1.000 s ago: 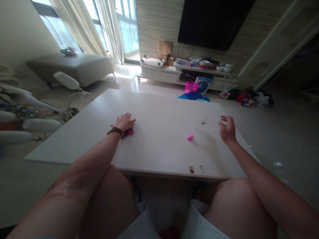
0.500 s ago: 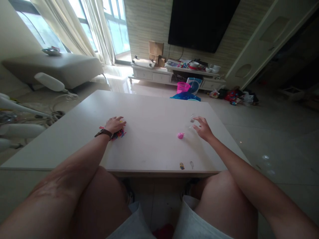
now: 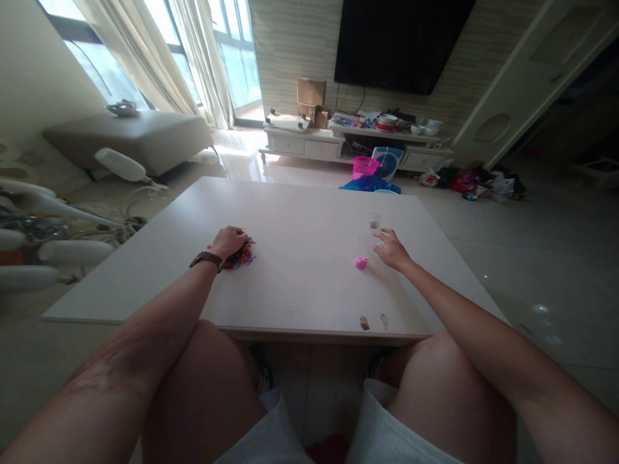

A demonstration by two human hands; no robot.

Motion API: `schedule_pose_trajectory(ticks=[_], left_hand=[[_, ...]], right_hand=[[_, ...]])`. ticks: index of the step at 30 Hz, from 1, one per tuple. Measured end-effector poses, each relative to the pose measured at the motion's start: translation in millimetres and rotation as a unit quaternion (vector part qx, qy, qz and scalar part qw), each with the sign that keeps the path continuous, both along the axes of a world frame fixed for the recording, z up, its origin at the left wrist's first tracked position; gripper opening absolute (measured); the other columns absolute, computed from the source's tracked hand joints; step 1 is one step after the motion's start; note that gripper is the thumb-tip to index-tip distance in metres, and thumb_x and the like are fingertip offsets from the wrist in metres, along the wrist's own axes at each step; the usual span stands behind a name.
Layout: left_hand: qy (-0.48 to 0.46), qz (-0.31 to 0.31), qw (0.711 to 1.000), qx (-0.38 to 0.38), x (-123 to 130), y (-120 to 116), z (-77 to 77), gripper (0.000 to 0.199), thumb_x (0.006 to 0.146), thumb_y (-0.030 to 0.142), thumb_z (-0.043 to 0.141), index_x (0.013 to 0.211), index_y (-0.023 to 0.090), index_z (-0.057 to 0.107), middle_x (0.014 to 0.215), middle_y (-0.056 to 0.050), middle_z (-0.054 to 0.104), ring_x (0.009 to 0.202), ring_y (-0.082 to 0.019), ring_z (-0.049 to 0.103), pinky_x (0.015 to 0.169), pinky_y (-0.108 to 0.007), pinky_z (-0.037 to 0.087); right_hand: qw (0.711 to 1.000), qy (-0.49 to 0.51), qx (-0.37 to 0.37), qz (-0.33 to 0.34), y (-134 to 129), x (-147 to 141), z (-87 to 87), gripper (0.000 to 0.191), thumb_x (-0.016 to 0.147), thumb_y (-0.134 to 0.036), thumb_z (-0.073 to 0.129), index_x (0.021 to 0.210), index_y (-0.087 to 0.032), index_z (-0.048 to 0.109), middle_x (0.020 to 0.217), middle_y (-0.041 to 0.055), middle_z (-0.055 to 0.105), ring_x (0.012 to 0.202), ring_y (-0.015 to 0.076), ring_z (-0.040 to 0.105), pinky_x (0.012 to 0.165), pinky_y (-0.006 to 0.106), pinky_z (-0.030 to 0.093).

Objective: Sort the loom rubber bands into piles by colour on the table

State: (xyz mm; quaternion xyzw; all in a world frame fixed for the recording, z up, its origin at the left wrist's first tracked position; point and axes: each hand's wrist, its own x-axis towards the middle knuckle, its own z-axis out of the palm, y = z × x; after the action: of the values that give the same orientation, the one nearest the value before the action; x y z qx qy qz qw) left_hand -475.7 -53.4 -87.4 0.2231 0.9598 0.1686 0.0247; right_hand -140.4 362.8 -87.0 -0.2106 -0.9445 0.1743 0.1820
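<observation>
On the left part of the white table [image 3: 300, 258], my left hand [image 3: 229, 241] rests over a pile of small multicoloured pieces [image 3: 243, 254]. Its fingers are drawn together, and what they hold, if anything, is hidden. My right hand [image 3: 391, 249] is at the right with thumb and fingers apart, beside a small clear container [image 3: 374, 221] just beyond the fingertips. A pink item [image 3: 361, 263] lies left of and below this hand. Near the front edge lie a small yellow and blue figure [image 3: 364, 322] and a small clear, pale item [image 3: 383, 321].
Past the table's far edge are a blue bag [image 3: 370, 184] and a pink basket [image 3: 364, 167]. A low white cabinet [image 3: 304, 148] stands by the wall. White chair-like parts [image 3: 120, 164] are at the left. My knees are under the front edge.
My left hand's fingers have drawn together, and more of the coloured pile shows. My right hand stays open near the clear container. The whole view has shifted slightly.
</observation>
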Motion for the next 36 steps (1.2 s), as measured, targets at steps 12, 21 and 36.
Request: schedule_pose_trajectory(ticks=[12,21,36], left_hand=[[0.050,-0.014,0.998,0.046,-8,-2,-7.3,0.036,0.079,0.035,0.052,0.098,0.017,0.076,0.115,-0.015,0.073,0.107,-0.030,0.066,0.096,-0.035,0.049],[0.029,0.023,0.997,0.063,5,-2,2.7,0.032,0.080,0.032,0.053,0.097,0.016,0.075,0.110,-0.014,0.074,0.102,-0.028,0.067,0.091,-0.035,0.051],[0.000,0.058,0.992,0.108,9,-19,13.3,0.035,0.077,0.029,0.055,0.101,0.015,0.076,0.107,-0.012,0.075,0.100,-0.028,0.067,0.088,-0.035,0.051]], right_hand=[[0.996,-0.075,-0.049,-0.032,12,-139,15.5,0.072,0.082,-0.068,0.058,0.144,-0.034,0.046,0.160,0.0101,0.021,0.131,0.0414,0.043,0.103,0.060,0.041],[0.996,0.010,-0.028,-0.087,30,-142,-32.3,0.052,0.073,-0.031,0.066,0.124,-0.026,0.056,0.119,0.0126,0.056,0.095,0.0279,0.060,0.089,0.045,0.052],[0.941,0.243,-0.138,-0.189,120,-33,-42.5,0.073,0.061,-0.050,0.073,0.119,-0.024,0.038,0.102,0.0033,0.063,0.091,0.0210,0.068,0.083,0.036,0.054]])
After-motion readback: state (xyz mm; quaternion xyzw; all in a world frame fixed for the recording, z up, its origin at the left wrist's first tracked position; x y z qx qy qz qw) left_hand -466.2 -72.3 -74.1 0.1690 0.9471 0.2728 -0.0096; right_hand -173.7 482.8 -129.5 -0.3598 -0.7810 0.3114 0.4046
